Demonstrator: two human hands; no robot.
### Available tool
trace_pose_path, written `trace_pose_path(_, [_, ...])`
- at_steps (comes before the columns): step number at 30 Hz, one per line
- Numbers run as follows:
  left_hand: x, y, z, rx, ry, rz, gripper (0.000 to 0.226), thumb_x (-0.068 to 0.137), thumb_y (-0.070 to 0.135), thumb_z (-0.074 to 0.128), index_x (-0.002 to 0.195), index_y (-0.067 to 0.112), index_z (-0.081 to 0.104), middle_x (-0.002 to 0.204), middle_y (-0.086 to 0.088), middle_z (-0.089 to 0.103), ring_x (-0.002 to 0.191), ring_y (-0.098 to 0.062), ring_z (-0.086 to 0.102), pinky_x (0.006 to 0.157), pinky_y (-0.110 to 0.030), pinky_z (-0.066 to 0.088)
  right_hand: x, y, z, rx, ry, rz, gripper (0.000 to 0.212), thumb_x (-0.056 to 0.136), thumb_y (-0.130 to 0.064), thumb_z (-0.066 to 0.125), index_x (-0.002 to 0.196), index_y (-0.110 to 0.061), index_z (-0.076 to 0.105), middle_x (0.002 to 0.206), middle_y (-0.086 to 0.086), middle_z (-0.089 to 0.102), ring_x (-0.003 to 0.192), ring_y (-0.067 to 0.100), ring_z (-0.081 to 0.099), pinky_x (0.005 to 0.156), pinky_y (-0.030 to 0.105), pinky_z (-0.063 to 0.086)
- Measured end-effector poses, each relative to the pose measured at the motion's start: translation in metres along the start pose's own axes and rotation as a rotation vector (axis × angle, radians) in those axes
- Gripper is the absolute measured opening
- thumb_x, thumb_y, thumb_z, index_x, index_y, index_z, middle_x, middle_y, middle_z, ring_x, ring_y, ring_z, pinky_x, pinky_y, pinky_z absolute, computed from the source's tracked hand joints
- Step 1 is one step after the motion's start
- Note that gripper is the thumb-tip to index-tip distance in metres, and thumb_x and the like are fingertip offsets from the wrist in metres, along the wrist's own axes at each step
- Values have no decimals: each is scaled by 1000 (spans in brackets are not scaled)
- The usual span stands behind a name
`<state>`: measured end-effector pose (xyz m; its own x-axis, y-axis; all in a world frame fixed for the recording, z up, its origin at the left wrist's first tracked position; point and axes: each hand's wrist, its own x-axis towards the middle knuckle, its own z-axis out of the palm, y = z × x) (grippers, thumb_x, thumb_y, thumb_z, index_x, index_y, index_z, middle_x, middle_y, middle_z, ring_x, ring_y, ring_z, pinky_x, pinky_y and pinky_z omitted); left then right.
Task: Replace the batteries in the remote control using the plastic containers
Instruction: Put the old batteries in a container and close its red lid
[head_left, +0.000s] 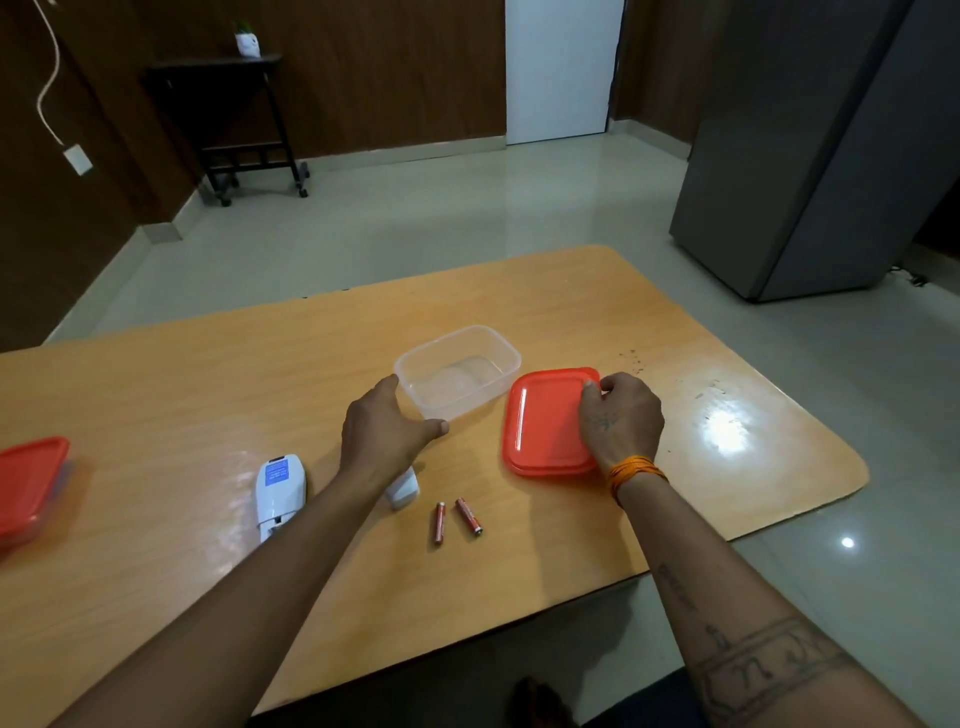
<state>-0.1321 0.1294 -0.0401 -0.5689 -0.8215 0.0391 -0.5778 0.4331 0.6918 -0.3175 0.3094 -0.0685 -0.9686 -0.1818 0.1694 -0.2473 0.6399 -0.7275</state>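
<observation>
Right hand (621, 421) grips flat glossy red lid (545, 423); left hand (382, 434) touches clear tub (457, 371).

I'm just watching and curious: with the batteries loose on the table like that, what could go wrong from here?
1. The two batteries lie loose near the table edge; a brushing forearm could roll them off.
2. The battery cover sits partly under the left arm and might get knocked.
3. The left hand only touches the clear container, so it might slide if pushed.
</observation>
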Motion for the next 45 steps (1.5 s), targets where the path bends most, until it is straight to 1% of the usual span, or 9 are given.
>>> trace_pose_path(5, [-24,2,-12,32,88,54,87,79,35,89,154,18,48,156,-5,53,145,-32,40,110,-39,39,-13,-6,-5,-170,25,-79,39,99,-31,56,120,0,68,119,22,60,114,41,53,96,47,48])
trace_pose_path(9, [-51,-1,-19,0,101,109,58,79,33,88,132,26,67,129,1,67,113,-20,64,87,-31,50,-23,-19,-12,-115,13,-188,31,94,-28,61,112,-5,70,110,18,61,104,38,58,90,44,51])
trace_pose_path(14, [-89,-13,-18,43,2,77,20,80,38,86,94,30,74,78,13,71,76,0,65,66,-21,48,-50,-47,-18,-30,-313,-240,14,83,-28,74,87,-16,78,87,3,75,86,23,69,71,30,49])
trace_pose_path(18, [-108,-24,-8,132,-77,49,23,83,49,81,89,31,67,78,12,69,74,-2,64,66,-25,54,-78,-65,-16,-192,-679,-312,25,81,-37,85,83,-13,80,78,3,75,75,18,68,70,35,58])
trace_pose_path(23, [-115,-28,-4,198,-89,52,27,84,55,76,85,31,62,83,10,71,81,-9,67,71,-32,58,-94,-71,-7,-361,-841,-327,27,77,-35,88,81,-9,82,79,11,78,64,21,68,69,39,63])
trace_pose_path(31, [-105,-24,-5,299,-133,75,23,83,48,74,82,25,74,87,4,75,83,-14,68,73,-35,60,-97,-67,7,-391,-816,-320,31,77,-38,82,72,-9,73,68,7,70,68,24,68,64,37,60])
trace_pose_path(35, [-94,-17,-9,168,-43,75,18,84,42,77,79,24,78,78,8,74,76,-9,67,70,-32,58,-87,-67,6,-217,-685,-292,46,78,-42,80,59,-2,66,51,7,52,51,22,48,52,32,37])
trace_pose_path(40, [-48,7,-15,36,103,89,26,79,46,72,68,22,75,65,7,70,65,-15,67,63,-35,58,-58,-91,9,-15,-410,-278,51,77,-42,77,46,-6,58,42,3,48,42,23,44,48,33,33])
trace_pose_path(45, [13,33,-11,148,95,104,21,75,34,71,70,15,75,70,-4,73,69,-28,68,61,-35,57,-15,-118,27,-169,-360,-247,32,79,-39,79,75,-8,73,74,12,73,69,35,66,56,31,44])
